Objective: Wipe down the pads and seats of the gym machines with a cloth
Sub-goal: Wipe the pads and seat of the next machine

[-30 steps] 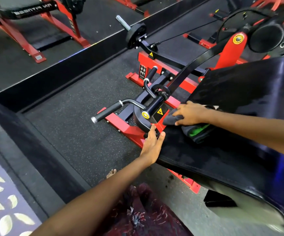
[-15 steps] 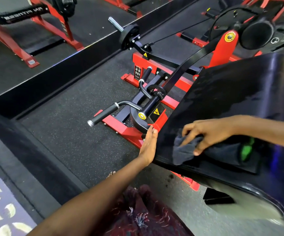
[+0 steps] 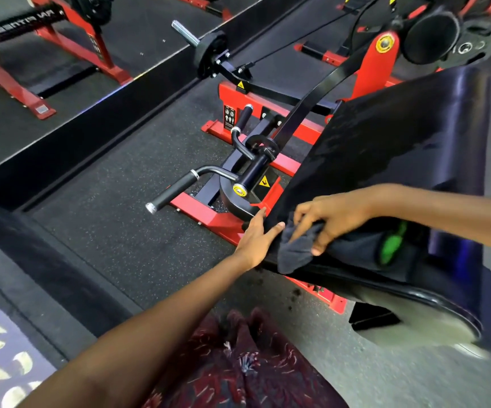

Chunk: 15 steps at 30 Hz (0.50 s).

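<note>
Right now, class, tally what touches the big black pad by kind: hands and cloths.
Bare hands: 2, the left hand resting on the black vinyl pad's edge and the right hand pressing the cloth.
Dark grey cloths: 1
Total: 3

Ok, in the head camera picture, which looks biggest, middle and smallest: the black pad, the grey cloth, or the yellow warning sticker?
Largest to smallest as they look:
1. black pad
2. grey cloth, partly hidden under the right hand
3. yellow warning sticker
</note>
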Each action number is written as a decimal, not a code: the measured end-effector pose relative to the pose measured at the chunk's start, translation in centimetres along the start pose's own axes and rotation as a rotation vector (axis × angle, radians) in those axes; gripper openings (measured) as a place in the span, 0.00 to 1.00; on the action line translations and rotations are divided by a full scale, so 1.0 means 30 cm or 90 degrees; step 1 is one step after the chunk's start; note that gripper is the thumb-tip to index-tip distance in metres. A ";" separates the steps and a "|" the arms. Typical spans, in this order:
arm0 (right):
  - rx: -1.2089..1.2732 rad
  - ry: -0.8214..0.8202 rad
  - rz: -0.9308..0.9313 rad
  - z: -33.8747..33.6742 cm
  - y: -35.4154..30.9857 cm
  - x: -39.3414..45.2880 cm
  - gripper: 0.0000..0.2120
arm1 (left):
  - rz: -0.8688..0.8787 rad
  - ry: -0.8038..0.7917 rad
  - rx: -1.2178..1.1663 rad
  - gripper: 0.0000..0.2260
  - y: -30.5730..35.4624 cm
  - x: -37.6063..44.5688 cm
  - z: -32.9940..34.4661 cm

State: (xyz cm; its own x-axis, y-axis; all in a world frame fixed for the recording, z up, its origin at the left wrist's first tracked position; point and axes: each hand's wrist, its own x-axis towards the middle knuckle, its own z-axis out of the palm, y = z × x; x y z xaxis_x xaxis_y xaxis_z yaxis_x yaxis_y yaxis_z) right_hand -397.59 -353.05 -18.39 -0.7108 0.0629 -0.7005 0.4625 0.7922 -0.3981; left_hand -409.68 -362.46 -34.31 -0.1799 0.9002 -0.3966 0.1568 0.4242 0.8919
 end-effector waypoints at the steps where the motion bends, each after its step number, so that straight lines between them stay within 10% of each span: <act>1: -0.043 0.025 0.003 0.015 -0.021 0.035 0.20 | -0.005 -0.008 0.000 0.32 0.002 0.001 -0.001; 10: 0.144 -0.086 -0.023 -0.058 0.070 -0.248 0.28 | -0.016 0.003 0.010 0.29 0.000 -0.002 -0.007; 15: -0.176 0.163 0.216 -0.068 0.190 -0.228 0.27 | -0.021 -0.014 0.027 0.32 -0.007 0.018 -0.005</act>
State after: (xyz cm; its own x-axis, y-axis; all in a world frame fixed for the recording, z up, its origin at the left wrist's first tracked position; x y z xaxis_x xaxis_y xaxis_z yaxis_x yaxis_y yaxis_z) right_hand -391.18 -347.73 -14.66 -0.6682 0.4638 -0.5818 0.5569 0.8303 0.0223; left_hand -409.97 -362.09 -34.68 -0.1637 0.8877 -0.4304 0.1929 0.4567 0.8685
